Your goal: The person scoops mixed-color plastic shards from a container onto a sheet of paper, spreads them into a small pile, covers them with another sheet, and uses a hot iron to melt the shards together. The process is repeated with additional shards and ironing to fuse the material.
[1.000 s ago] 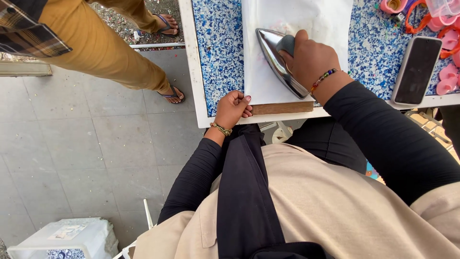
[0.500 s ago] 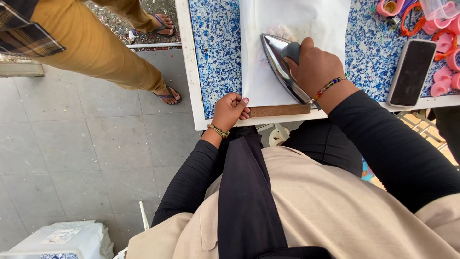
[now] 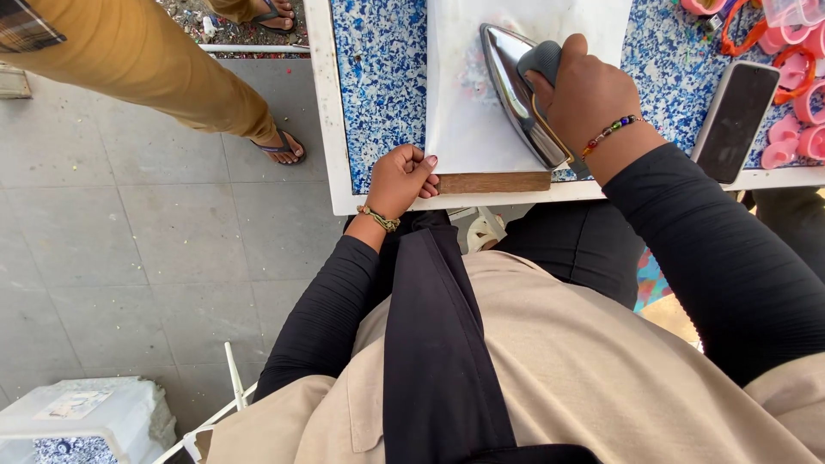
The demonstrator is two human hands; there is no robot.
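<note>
My right hand grips the dark handle of a shiny metal iron, which rests flat on a white sheet of paper. The paper lies over a wooden board on a blue-and-white speckled table. My left hand is curled at the paper's near left corner, fingertips pressing on the sheet and the board's end. Faint coloured specks show through the paper beside the iron.
A black phone lies on the table right of the iron, with pink and orange plastic rings beyond it. Another person's leg in tan trousers and a sandal stands left of the table. A white box sits on the grey tiled floor.
My right hand has slid the iron a little along the paper toward the far side. My left hand keeps its place at the paper's corner.
</note>
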